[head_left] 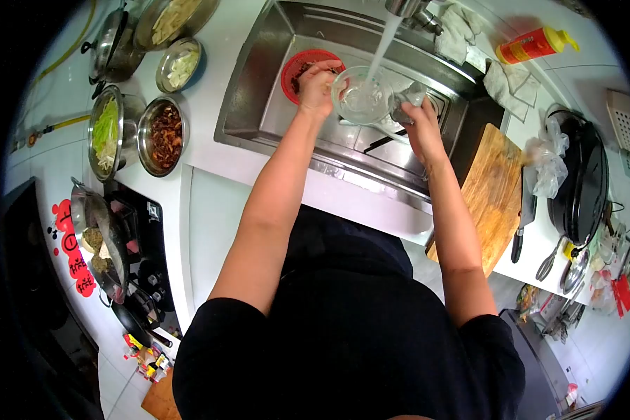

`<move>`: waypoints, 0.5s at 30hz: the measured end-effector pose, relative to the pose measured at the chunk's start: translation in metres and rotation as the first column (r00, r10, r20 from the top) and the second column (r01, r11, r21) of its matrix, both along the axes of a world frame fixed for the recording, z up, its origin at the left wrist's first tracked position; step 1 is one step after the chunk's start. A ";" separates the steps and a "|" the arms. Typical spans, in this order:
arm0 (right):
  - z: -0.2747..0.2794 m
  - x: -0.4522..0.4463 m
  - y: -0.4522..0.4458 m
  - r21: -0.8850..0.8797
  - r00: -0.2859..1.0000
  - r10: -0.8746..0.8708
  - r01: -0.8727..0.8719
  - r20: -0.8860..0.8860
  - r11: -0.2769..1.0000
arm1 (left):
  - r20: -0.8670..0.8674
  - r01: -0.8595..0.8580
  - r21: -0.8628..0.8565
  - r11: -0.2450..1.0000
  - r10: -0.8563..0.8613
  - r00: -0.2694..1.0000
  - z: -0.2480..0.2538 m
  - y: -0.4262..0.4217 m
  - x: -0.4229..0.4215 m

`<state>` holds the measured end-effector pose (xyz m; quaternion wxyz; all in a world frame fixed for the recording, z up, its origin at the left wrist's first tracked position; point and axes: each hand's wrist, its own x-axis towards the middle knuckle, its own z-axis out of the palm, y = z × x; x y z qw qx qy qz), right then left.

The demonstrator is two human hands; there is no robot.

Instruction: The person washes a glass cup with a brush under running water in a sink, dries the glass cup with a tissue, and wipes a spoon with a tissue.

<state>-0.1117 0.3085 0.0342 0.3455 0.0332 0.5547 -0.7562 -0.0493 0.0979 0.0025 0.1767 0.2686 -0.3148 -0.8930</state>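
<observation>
My left hand (316,87) is closed on the rim of a clear glass bowl (362,98), which it holds over the sink (269,115). Water (385,45) streams from the faucet (404,7) down into the bowl. At the bowl's right side, my right hand (421,126) grips a grey cloth-like wad (407,101); its exact kind is unclear. Behind my left hand a red plastic basket (290,73) with dark contents stands in the sink, partly covered by the fingers. Below the bowl lie utensils with a black handle (379,143).
Left counter: metal bowls of green vegetables (105,133), brown dried pieces (166,136) and pale slices (182,68). Right: a wooden cutting board (486,196) overlapping the sink edge, a cleaver (525,210), a whisk (551,259) and a black appliance (581,178). A red-yellow bottle (535,45) lies behind.
</observation>
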 end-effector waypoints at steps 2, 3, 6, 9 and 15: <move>-0.010 -0.004 0.003 0.105 0.979 0.031 -0.010 -0.200 0.994 | -0.006 0.033 0.010 0.999 -0.033 0.999 -0.007 0.000 0.002; -0.013 -0.005 0.005 0.157 0.953 0.054 -0.007 -0.298 0.988 | -0.028 0.060 0.002 0.998 -0.060 0.998 -0.026 -0.005 0.001; 0.025 0.004 -0.005 0.430 0.616 0.269 0.128 -0.741 0.894 | -0.010 0.045 -0.019 0.999 -0.045 0.999 -0.036 -0.001 -0.004; 0.031 0.005 -0.022 0.413 0.230 0.363 0.239 -0.903 0.879 | 0.037 0.030 -0.038 0.999 -0.029 0.999 -0.034 0.006 -0.006; -0.006 -0.003 -0.051 0.760 -0.087 0.798 0.260 -0.596 0.596 | 0.112 -0.050 -0.109 0.993 0.062 0.992 -0.017 0.032 -0.022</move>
